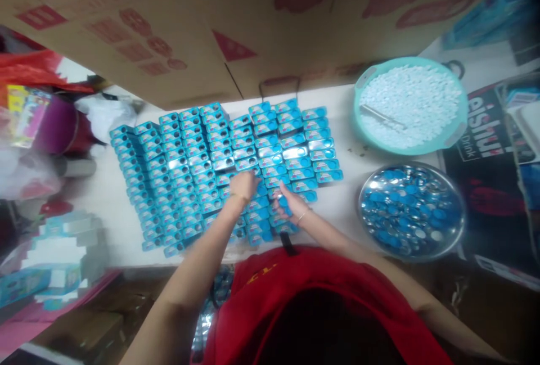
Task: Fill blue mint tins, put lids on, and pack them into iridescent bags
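Rows of small blue boxes (pixel 172 165) cover the middle of the white table, many showing a dark round opening and some a blue or silvery disc. My left hand (pixel 243 186) is closed over the boxes near the centre, its fingertips pointing down; what they hold, if anything, is hidden. Beside it, my right hand (pixel 292 206) is turned palm inward with its fingers curled around a small round blue-and-silver tin (pixel 282 202), just above the nearer boxes. A round metal tray (pixel 361 207) to the right carries many loose blue and silver round pieces.
A turquoise basin (pixel 458 139) of small white pieces, with metal tweezers (pixel 382 116) lying on them, stands at the back right. Large cardboard cartons (pixel 189 33) wall off the far side. Folded blue-and-white cartons (pixel 63 247) pile up at the left.
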Available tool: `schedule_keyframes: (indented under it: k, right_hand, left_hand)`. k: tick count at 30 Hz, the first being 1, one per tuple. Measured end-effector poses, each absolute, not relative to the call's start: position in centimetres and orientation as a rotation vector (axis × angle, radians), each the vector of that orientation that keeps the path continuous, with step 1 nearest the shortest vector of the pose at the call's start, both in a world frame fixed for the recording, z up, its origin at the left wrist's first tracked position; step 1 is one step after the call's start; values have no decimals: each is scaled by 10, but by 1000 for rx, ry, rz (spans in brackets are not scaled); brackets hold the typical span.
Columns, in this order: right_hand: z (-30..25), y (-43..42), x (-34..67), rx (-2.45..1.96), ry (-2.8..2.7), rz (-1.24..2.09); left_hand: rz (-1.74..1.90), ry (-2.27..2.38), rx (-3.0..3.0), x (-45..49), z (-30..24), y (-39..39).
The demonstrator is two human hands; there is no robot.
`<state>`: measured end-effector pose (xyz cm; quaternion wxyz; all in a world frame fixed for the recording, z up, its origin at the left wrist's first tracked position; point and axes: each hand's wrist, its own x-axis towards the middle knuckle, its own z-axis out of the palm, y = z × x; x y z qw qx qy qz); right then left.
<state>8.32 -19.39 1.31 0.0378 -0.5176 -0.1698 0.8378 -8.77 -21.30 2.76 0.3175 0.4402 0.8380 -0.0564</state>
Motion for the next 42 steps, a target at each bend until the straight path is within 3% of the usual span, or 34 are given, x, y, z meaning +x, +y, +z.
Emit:
schedule_keyframes:
  k: [4,9,17,24,33,42]
  right_hand:
    - [14,-198,82,-1637,-575,2517]
    - [16,-201,71,-1613,-646,2502]
    - [11,-195,60,-1547,-707,2526]
    - [11,-184,61,-1470,-687,2477]
    - [20,-170,85,-1206,-513,2648]
    - [8,-173,83,-1311,-600,2564]
  left_hand:
    - [535,1840,1298,-62,41,-243]
    - [685,1872,1277,-47,41,-258]
    - [559,1892,1295,-59,37,-241]
    - [520,2260,974,-83,14,-226]
    - [-89,2344,1064,-105,15,-191]
    - [-102,2319,954,-120,4,-192]
